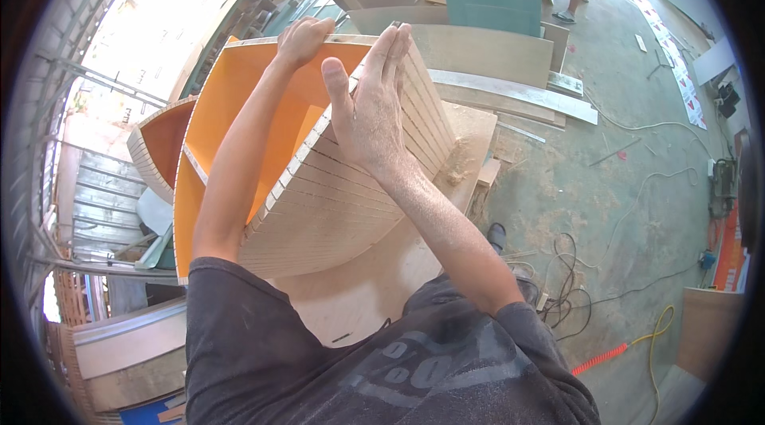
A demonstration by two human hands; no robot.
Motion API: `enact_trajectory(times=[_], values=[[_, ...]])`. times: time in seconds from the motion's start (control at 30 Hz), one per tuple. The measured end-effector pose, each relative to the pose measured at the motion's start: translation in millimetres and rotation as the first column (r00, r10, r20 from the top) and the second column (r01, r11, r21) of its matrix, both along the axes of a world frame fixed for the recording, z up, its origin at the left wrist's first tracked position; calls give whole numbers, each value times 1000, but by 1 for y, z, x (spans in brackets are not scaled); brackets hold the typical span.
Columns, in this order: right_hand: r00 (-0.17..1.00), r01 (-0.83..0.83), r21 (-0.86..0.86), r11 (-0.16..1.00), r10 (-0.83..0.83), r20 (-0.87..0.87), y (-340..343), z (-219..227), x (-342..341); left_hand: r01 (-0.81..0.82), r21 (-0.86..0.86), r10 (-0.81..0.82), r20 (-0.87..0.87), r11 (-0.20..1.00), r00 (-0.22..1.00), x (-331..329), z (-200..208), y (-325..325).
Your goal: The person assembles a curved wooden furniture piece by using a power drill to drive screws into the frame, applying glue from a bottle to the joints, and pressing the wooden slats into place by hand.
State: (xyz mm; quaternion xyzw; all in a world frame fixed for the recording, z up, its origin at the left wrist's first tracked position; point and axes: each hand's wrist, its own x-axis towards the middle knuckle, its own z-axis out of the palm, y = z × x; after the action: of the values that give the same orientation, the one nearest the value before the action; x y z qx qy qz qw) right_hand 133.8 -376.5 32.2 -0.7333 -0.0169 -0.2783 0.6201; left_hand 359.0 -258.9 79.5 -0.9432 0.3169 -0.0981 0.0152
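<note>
- I have the curved wooden shell [351,202] standing on edge on the table [374,282] right in front of me, its orange inside to my left and its slatted, grooved outside to my right, so I can steady it from both faces.
- My left hand [303,39] is at the far top rim, fingers curled over the edge and gripping it; I judge this keeps the piece from tipping.
- My left arm runs straight up along the orange side.
- My right hand [370,102] lies flat against the slatted face near the top, fingers straight, together, pointing away from me, thumb apart; it presses and grasps nothing.
- A second curved piece [159,146] stands just to the left.
- Flat boards [486,50] lie farther off, and cables [574,282] trail over the floor to my right.
</note>
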Motion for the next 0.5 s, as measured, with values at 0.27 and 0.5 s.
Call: enact_trajectory(times=[0.27, 0.5], values=[[996, 6, -16, 1000, -4, 87, 5, -6, 0, -44, -6, 44, -31, 999, 999, -4, 3, 1], [994, 29, -143, 989, -13, 112, -12, -28, -5, -77, 38, 79, -39, 996, 996, 0, 2, -5]])
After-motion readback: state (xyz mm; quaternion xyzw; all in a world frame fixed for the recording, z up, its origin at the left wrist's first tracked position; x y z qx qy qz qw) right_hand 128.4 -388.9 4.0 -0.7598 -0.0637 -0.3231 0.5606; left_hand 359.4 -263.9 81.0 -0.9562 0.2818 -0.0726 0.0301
